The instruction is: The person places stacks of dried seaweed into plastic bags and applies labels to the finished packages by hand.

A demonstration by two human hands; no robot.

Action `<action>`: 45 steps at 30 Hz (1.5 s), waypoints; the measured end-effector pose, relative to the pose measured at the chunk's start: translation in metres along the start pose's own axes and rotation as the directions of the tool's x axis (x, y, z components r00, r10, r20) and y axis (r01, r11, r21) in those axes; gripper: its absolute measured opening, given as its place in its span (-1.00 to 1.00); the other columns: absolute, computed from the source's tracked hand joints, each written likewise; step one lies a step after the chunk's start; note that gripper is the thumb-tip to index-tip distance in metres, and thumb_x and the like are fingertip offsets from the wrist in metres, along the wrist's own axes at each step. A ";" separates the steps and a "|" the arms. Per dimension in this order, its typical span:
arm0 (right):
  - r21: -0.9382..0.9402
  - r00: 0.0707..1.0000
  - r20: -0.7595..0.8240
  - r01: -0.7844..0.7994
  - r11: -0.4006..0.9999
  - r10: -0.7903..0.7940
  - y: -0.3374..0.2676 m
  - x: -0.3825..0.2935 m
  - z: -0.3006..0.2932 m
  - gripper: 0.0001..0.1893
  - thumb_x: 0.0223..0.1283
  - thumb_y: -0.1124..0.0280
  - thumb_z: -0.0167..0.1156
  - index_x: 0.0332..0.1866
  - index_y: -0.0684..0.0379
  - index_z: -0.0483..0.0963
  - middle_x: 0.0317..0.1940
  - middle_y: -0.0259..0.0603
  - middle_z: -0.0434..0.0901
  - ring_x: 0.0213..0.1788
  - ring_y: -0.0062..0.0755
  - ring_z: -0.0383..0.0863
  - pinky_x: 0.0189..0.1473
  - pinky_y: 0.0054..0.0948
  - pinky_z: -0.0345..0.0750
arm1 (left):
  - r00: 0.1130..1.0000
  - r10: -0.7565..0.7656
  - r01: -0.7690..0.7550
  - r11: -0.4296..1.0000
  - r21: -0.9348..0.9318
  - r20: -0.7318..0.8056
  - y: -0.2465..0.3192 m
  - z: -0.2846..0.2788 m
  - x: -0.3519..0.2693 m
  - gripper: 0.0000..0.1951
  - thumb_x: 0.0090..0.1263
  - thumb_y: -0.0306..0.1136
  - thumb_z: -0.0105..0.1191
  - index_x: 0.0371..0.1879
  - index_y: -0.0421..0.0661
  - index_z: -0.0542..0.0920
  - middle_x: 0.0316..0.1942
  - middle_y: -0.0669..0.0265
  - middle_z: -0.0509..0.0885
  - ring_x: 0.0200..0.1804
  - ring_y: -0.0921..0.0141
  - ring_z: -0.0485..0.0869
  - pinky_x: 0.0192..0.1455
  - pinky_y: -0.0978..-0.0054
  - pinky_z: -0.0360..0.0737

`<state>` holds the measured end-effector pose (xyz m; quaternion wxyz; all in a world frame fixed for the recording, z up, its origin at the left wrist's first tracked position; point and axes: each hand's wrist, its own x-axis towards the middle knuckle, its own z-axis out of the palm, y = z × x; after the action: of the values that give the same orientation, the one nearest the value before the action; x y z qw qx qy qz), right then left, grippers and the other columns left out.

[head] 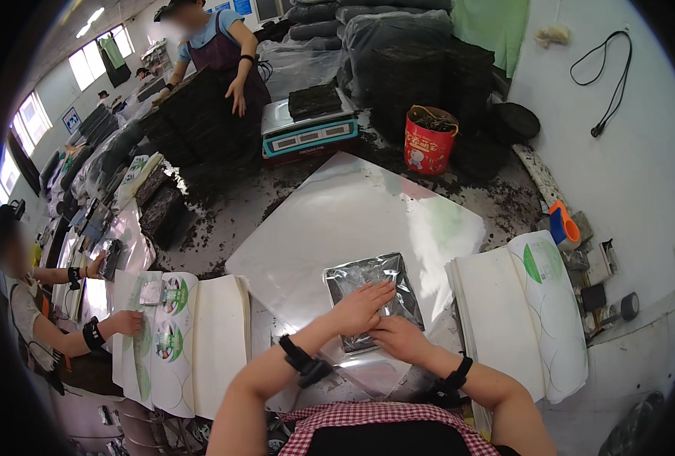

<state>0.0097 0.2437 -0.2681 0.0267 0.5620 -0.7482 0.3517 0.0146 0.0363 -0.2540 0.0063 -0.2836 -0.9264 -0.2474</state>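
In front of me, a square stack of dark sheets, apparently dried seaweed, lies in clear plastic film as a packet. My left hand lies flat across its middle, fingers stretched out. My right hand touches the packet's near right part, its fingertips close under the left hand; whether they pinch the film is hidden. Under the packet, large glossy film sheets lie turned cornerwise. One film corner extends from the packet towards my body.
Printed wrapping sheets lie left and another pile right. Farther back stand a weighing scale bearing dark sheets, a red bucket and tall dark stacks. Right are a tape dispenser and wall. Two co-workers stand nearby.
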 end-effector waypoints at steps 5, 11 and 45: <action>-0.117 0.832 0.043 -0.545 0.830 0.553 0.026 0.029 -0.022 -0.78 -0.01 0.30 0.33 -0.23 0.05 0.55 -0.33 -0.24 0.58 -0.22 -0.15 0.59 -0.21 -0.18 0.52 | 0.923 -0.316 0.215 0.898 -0.385 -0.222 0.018 0.005 0.009 -0.70 0.35 -0.44 0.08 0.05 -0.13 0.63 -0.01 0.10 0.69 0.05 0.11 0.66 0.08 0.28 0.59; 0.201 0.949 -0.017 -0.306 0.931 0.316 0.050 0.002 -0.051 -0.88 0.01 0.42 0.24 -0.34 0.13 0.47 -0.28 -0.20 0.57 -0.11 -0.12 0.56 -0.06 -0.24 0.50 | 0.927 -0.044 0.009 0.995 -0.096 -0.371 0.020 0.010 0.005 -0.71 0.24 -0.43 0.22 -0.04 -0.12 0.67 0.02 0.19 0.70 0.14 0.16 0.63 0.14 0.25 0.59; -0.063 0.979 0.139 -0.142 0.988 0.150 0.010 0.008 -0.043 -0.19 0.23 0.14 0.21 0.51 0.21 0.06 0.52 0.05 0.02 0.57 -0.03 -0.02 0.52 -0.17 0.06 | 0.951 -0.146 0.144 0.989 -0.027 -0.271 0.044 0.017 -0.042 -0.52 0.30 -0.19 0.10 0.19 -0.11 0.51 0.19 0.04 0.54 0.25 0.02 0.47 0.33 0.10 0.39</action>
<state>-0.0175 0.2624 -0.2374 -0.0383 0.5284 -0.7965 0.2914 0.0749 0.0537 -0.2551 0.1144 -0.1781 -0.9342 -0.2872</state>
